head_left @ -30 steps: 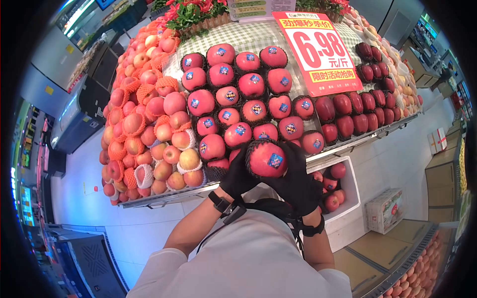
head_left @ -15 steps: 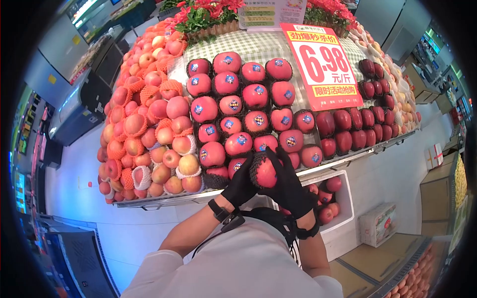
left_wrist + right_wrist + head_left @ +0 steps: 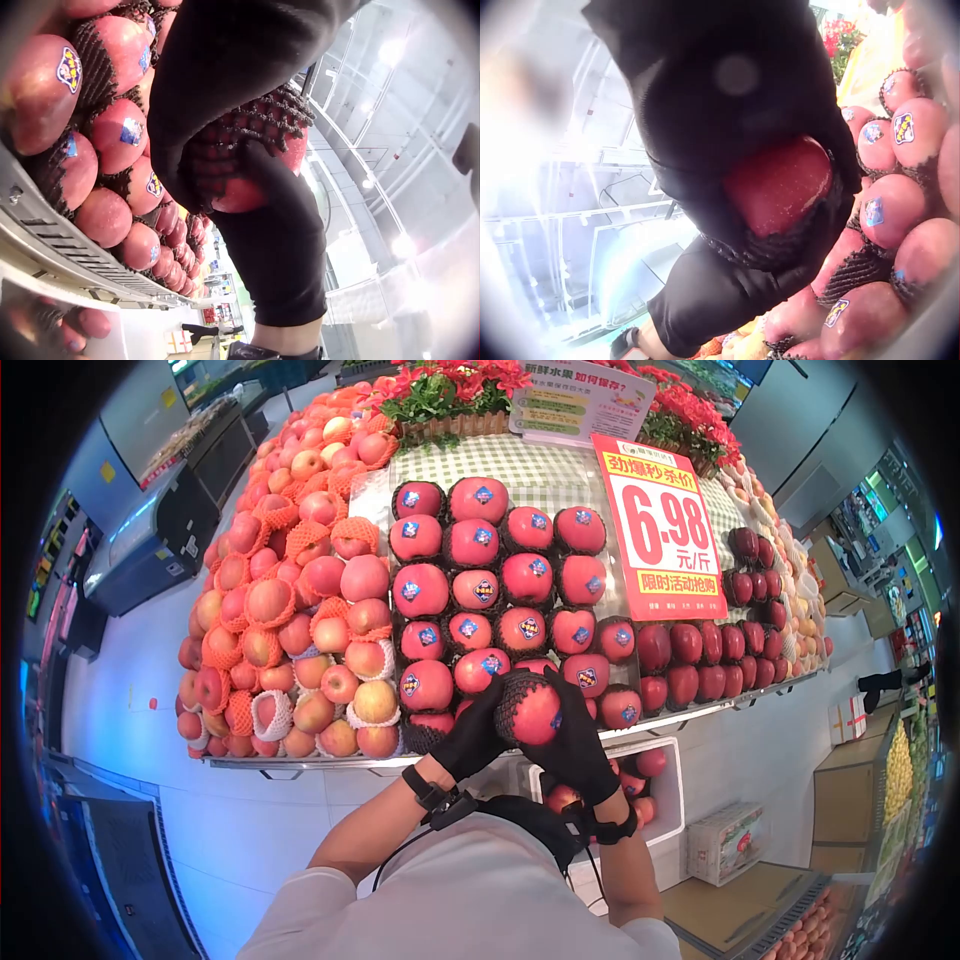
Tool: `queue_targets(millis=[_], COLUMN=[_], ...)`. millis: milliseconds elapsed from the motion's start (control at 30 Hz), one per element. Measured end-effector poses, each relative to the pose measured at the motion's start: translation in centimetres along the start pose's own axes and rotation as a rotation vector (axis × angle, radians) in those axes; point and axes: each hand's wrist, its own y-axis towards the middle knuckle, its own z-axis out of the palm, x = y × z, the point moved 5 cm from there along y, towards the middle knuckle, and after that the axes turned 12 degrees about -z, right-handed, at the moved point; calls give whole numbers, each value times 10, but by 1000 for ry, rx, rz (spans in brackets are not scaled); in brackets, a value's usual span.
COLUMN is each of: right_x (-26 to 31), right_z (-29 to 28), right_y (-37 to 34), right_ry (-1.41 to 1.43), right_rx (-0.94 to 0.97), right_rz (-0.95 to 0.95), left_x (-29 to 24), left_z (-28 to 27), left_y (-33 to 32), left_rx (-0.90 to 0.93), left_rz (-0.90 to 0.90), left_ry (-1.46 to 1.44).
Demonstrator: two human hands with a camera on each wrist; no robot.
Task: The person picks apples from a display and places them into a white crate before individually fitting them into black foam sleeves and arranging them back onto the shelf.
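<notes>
Both of my black-gloved hands hold one red apple [image 3: 538, 714] in front of the display's near edge. Black foam netting [image 3: 512, 700] wraps its left side, and a blue sticker shows at its right edge. My left hand [image 3: 472, 736] grips the netted side. The right hand [image 3: 582, 752] curls round the other side, its fingers over the bare skin. In the left wrist view, the right thumb lies across the netting of the apple [image 3: 241, 196]. From the right wrist, the apple's glossy bare skin [image 3: 784, 184] shows between the gloves. Rows of stickered apples [image 3: 480, 545] in black netting stand just beyond.
Loose apples in orange and white netting [image 3: 270, 605] are heaped at left. Dark red apples [image 3: 685, 645] line the right, below a red price sign [image 3: 662, 530]. A white foam box [image 3: 668, 815] with apples stands on the floor, near a carton [image 3: 725, 845].
The held apple has been turned between my hands: its sticker has moved from facing up to the right edge, and the netting shows more. The head view has shifted towards the display's back.
</notes>
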Motion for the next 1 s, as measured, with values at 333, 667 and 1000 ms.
queue_targets(millis=[333, 667, 1000], right_x=[-23, -108, -182], right_z=[-67, -76, -36], right_y=[151, 328, 386], right_ry=[-323, -736, -908], right_rx=[-129, 45, 311], right_rz=[-260, -321, -88], left_x=[-69, -92, -104], left_z=[-24, -64, -88], left_y=[-35, -59, -70], left_rx=[-115, -69, -75], left_rz=[106, 164, 127], left_ry=[97, 81, 30])
